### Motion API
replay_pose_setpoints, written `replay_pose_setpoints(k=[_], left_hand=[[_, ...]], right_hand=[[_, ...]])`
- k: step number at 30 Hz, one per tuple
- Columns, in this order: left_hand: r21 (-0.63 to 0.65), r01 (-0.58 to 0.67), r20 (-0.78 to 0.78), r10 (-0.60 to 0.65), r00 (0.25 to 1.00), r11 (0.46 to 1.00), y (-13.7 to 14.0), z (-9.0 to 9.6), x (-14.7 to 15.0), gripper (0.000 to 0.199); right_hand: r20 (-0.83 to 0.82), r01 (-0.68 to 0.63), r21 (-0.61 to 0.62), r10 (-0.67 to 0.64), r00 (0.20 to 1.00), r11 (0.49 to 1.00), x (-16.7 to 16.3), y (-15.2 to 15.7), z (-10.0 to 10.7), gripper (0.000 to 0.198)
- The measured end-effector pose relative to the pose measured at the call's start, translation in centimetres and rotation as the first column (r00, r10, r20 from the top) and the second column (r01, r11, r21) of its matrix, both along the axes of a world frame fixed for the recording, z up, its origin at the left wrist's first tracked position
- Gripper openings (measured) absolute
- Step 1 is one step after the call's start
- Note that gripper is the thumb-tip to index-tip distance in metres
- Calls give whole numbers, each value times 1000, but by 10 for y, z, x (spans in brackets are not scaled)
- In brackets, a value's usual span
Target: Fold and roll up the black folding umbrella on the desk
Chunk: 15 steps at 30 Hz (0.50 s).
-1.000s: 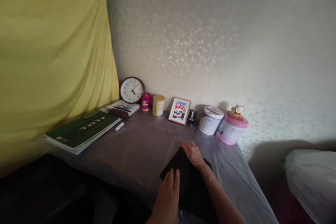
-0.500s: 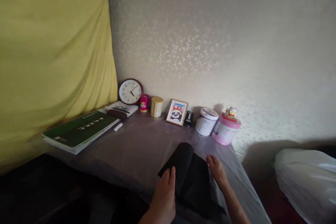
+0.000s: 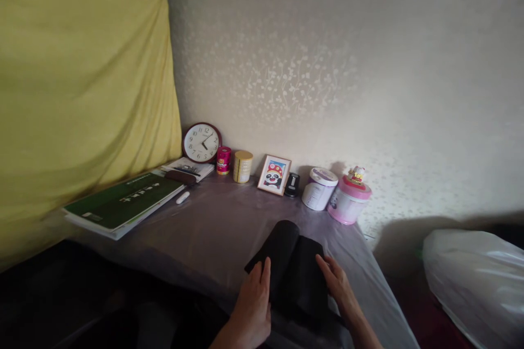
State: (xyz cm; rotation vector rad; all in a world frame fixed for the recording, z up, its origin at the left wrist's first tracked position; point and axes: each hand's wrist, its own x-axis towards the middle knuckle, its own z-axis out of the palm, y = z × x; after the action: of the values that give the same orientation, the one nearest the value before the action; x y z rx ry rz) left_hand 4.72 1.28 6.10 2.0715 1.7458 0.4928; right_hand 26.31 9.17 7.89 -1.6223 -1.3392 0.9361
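The left hand point(image 3: 251, 300) lies along the near left edge of the black cloth point(image 3: 305, 278), fingers close together; whether they pinch it cannot be told. The right hand point(image 3: 338, 283) meets the right edge, fingers slightly spread and curled; its grip is likewise unclear. The cloth rests on the near part of the covered table point(image 3: 216, 240), its left part curved up in a rounded fold beside a flatter right part. For good control, apply light, even pressure at both edges, align them, and smooth outward from the crease. Farther back stand a picture frame point(image 3: 274, 175) and a white tub point(image 3: 319, 191), both well apart from the cloth.
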Motion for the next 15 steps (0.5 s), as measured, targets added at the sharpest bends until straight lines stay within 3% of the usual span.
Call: replay_pose_setpoints(k=[8,15], left_hand=[[-15,4,2,-4,1000,1000,1,-2,-1,87],[34,-4,25,3,1000,999,3,-7,-2,86]], right_hand=[[-49,-105,170,115,992,980,-30,10,22,40],[-107,-154,179,175,979,972,-70,28,27,45]])
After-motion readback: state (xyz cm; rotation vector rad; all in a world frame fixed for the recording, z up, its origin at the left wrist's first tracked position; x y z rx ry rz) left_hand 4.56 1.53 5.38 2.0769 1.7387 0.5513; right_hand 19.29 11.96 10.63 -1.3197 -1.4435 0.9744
